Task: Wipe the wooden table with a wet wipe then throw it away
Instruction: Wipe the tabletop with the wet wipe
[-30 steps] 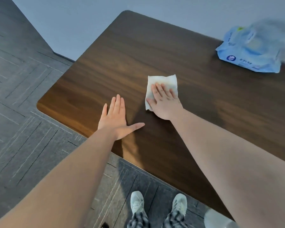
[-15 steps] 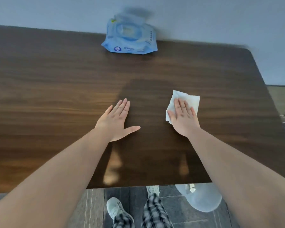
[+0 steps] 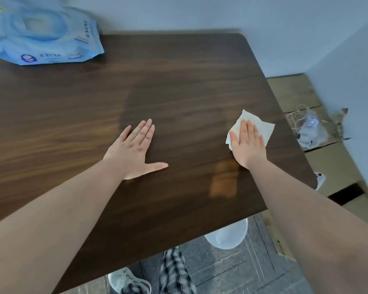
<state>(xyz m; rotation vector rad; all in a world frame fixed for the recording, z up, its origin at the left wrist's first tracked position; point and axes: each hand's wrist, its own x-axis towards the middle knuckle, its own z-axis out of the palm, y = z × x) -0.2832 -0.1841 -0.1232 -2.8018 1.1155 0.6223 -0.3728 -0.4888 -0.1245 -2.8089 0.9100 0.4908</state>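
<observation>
The right hand (image 3: 248,143) lies flat, fingers together, pressing the white wet wipe (image 3: 255,124) onto the wooden bench (image 3: 179,81) near its right edge. The left hand (image 3: 134,150) rests spread and empty mid-bench, and the blue wipe pack (image 3: 45,32) sits at the far left.

We see the worktop (image 3: 179,85), a dark brown wooden top with streaky grain, rounded corners and a faint sheen near its front edge. On it, close to the right-hand edge, lies the wipe (image 3: 256,124), a white, thin, slightly crumpled sheet spread flat against the wood. Our right hand (image 3: 248,145) rests palm-down on it with fingers straight, covering its near half, so that only its far corners and a bit of its left edge show.
</observation>
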